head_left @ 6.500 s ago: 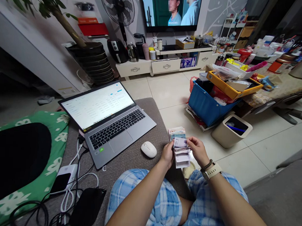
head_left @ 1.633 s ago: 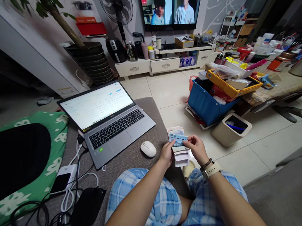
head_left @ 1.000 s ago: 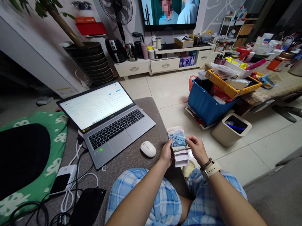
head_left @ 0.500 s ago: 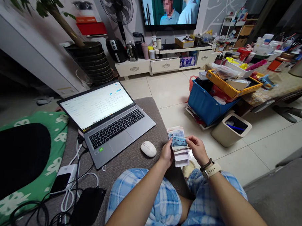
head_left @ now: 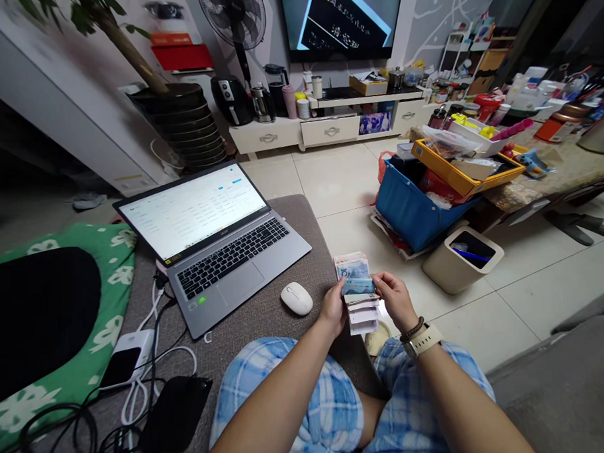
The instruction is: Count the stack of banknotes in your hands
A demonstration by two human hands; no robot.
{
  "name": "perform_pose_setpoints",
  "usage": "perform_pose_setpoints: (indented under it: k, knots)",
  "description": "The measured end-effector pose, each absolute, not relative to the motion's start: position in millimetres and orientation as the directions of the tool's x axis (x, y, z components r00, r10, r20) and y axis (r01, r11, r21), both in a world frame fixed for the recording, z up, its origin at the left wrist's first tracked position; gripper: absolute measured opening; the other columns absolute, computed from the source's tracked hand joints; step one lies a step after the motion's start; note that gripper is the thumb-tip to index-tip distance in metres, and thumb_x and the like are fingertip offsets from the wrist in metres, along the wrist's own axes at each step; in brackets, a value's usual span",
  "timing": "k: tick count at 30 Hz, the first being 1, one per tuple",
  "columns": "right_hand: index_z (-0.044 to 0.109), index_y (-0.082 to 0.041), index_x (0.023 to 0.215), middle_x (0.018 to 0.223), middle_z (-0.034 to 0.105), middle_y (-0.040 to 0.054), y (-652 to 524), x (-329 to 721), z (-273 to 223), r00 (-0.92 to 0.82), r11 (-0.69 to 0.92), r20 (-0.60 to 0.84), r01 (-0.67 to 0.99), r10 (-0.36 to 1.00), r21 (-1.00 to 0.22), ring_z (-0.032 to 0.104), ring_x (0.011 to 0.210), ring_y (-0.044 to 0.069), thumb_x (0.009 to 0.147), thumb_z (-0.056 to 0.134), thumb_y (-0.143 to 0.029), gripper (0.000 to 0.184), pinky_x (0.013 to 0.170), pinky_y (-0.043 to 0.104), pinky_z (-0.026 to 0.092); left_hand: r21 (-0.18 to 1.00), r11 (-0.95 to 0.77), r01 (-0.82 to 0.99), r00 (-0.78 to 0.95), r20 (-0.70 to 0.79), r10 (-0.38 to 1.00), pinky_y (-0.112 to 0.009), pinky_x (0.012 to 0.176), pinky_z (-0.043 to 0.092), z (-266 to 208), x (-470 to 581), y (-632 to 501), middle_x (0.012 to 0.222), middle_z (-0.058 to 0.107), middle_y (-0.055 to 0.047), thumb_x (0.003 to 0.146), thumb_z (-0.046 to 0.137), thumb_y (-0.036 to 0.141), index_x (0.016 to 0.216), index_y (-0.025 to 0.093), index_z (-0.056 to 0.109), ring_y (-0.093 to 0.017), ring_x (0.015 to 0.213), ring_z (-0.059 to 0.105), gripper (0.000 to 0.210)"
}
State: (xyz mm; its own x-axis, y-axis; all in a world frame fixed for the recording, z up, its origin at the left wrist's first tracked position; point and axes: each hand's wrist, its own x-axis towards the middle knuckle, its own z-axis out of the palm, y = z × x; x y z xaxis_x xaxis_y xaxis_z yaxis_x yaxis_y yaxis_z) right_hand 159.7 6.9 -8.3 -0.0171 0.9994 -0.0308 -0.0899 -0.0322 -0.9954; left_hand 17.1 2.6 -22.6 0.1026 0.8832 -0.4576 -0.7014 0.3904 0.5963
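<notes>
My left hand (head_left: 333, 307) is closed around a fanned stack of banknotes (head_left: 363, 314) beside the sofa's edge. Between the fingertips of my right hand (head_left: 393, 298) is the right end of a blue banknote (head_left: 358, 286), whose left end lies at my left thumb. Pinkish and bluish notes stick out beyond it, and pale ones hang down toward my lap. On my right wrist are a beige-strapped watch (head_left: 424, 340) and a dark bracelet. A white mouse (head_left: 297, 299) lies on the grey seat to the left of my left hand.
An open laptop (head_left: 230, 277) stands on the seat, with a power bank (head_left: 129, 359), tangled cables and a black pouch (head_left: 176, 415) nearer me. On the floor to the right are a beige bin (head_left: 447, 273) and a loaded blue crate (head_left: 403, 207).
The blue banknote has tilted and shows a narrower face, with my right fingers still at its end. Both hands stay almost in place. The television picture has changed.
</notes>
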Motion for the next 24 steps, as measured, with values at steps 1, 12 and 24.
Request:
perform_pose_setpoints:
  k: [1,12,24]
  knots:
    - [0.06,-0.02,0.069,0.06,0.057,-0.0006,7,159,-7,-0.028,-0.033,-0.031,-0.095,0.999,-0.995,0.042,0.053,0.013,0.081,0.062,-0.051,0.033,0.052,0.027,0.034,0.597,0.394,-0.699,0.108,-0.457,0.883,-0.039,0.089,0.053,-22,17,2,0.094,0.076,-0.012,0.078,0.067,0.039,0.095,0.011,0.071,-0.028,0.099,0.069,0.032]
    - [0.056,-0.022,0.077,0.066,0.055,-0.0027,12,161,-23,0.112,-0.038,-0.047,-0.08,0.993,-0.996,0.049,0.059,0.014,0.063,0.081,-0.049,0.039,0.058,0.028,0.041,0.647,0.386,-0.658,0.07,-0.458,0.886,-0.04,0.089,0.052,-17,16,0,0.084,0.076,-0.011,0.068,0.077,0.03,0.087,0.011,0.071,-0.03,0.097,0.07,0.027]
    - [0.057,-0.02,0.069,0.063,0.053,-0.0018,10,160,-16,0.068,-0.031,-0.036,-0.071,0.997,-0.997,0.046,0.06,0.014,0.074,0.071,-0.051,0.035,0.056,0.026,0.036,0.659,0.377,-0.651,0.063,-0.448,0.892,-0.039,0.088,0.053,-17,17,-1,0.082,0.075,-0.011,0.067,0.077,0.029,0.082,0.011,0.07,-0.029,0.096,0.07,0.025]
